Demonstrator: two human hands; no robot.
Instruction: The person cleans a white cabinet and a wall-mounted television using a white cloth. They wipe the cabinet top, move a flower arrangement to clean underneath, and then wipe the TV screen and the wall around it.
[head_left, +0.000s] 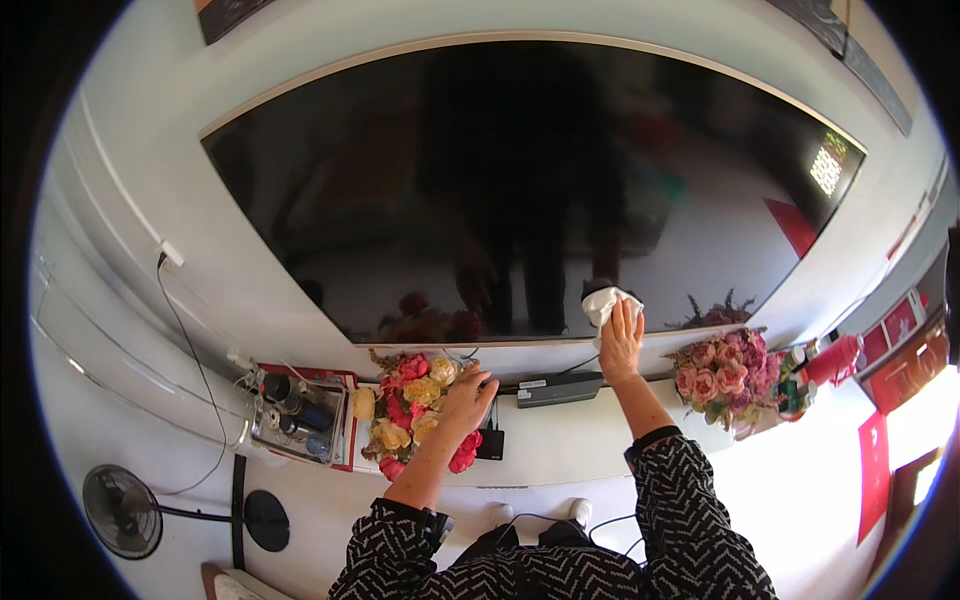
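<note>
My right hand (621, 345) presses a white cloth (606, 304) against the lower part of a large flat-screen television (525, 187) on the wall. The screen is dark and glossy and mirrors my figure. My left hand (469, 397) holds nothing, its fingers spread over the right side of a bunch of artificial flowers (412, 401) in red and yellow. Whether it touches the petals I cannot tell. Between my hands, a black set-top box (559, 390) sits on the white TV cabinet (562, 442). A smaller black box (491, 445) lies near my left forearm.
Pink artificial flowers (724, 371) stand at the cabinet's right, beside a pink bottle (832, 358). On the left is a clear tray (300, 420) with several bottles. A floor fan (124, 511) stands at lower left. A dark cable (191, 352) hangs from a wall socket (171, 253).
</note>
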